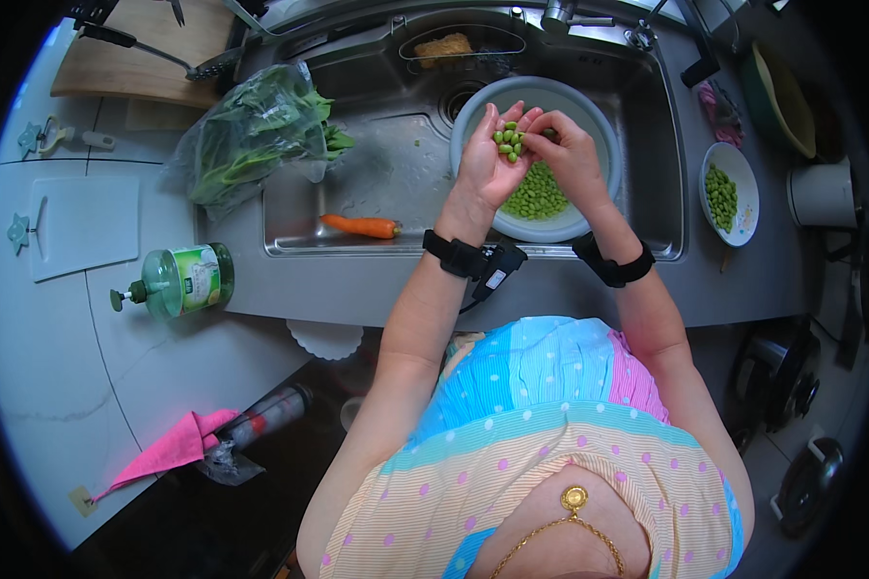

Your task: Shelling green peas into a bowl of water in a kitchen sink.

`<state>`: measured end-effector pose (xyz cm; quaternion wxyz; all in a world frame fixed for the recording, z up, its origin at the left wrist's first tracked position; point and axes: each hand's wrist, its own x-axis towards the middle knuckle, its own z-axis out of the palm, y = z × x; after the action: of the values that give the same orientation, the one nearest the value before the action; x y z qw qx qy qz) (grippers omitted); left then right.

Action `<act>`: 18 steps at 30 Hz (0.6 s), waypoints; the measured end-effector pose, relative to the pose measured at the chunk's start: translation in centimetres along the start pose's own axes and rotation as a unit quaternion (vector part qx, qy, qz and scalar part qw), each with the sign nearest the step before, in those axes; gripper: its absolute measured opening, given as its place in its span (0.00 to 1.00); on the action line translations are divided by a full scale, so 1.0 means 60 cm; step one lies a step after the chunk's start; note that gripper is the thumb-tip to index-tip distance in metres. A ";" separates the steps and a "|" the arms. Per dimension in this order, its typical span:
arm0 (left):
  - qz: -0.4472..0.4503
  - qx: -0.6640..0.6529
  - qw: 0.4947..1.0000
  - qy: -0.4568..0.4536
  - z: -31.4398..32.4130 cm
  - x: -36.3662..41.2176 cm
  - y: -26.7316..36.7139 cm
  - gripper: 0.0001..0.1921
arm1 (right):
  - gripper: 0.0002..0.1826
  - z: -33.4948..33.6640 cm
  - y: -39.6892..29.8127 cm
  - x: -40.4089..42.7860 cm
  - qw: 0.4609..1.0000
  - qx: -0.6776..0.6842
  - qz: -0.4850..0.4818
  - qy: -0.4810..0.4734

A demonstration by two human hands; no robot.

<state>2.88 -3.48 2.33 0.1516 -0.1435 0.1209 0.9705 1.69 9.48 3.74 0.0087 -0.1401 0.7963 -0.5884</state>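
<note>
Over a round basin (605,145) in the sink, my left hand (487,163) is cupped palm up around several green beans (509,139), which look like shelled edamame. My right hand (568,148) reaches in from the side, its thumb and fingertips pinched at the beans in that palm; a bean seems to be between them. More green beans (534,197) lie in the bottom of the basin, partly hidden by my hands and wrists. A white bowl (747,189) on the counter to the right also holds green beans (721,194).
A carrot (362,226) lies near the front edge of the steel sink (384,155). A plastic bag of leafy greens (253,137) overhangs the sink's left rim. The dish soap bottle (181,281) is at the left counter edge. A wire rack with a sponge (443,51) hangs at the back.
</note>
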 end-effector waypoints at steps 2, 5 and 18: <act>-0.003 0.001 1.000 -0.001 -0.002 0.000 0.000 0.19 | 0.07 -0.003 -0.001 0.001 0.986 0.151 0.071 -0.004; -0.003 -0.006 1.000 0.024 -0.009 0.004 -0.001 0.18 | 0.08 -0.012 0.010 0.001 0.949 0.286 0.128 -0.031; 0.010 0.195 0.980 0.038 0.002 -0.002 -0.011 0.10 | 0.15 -0.017 -0.006 -0.003 0.966 0.236 0.107 0.019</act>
<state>3.18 -2.89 2.38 0.1622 -0.1469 0.3151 0.9235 1.78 10.39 4.37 0.0891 -0.0373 0.6450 -0.7580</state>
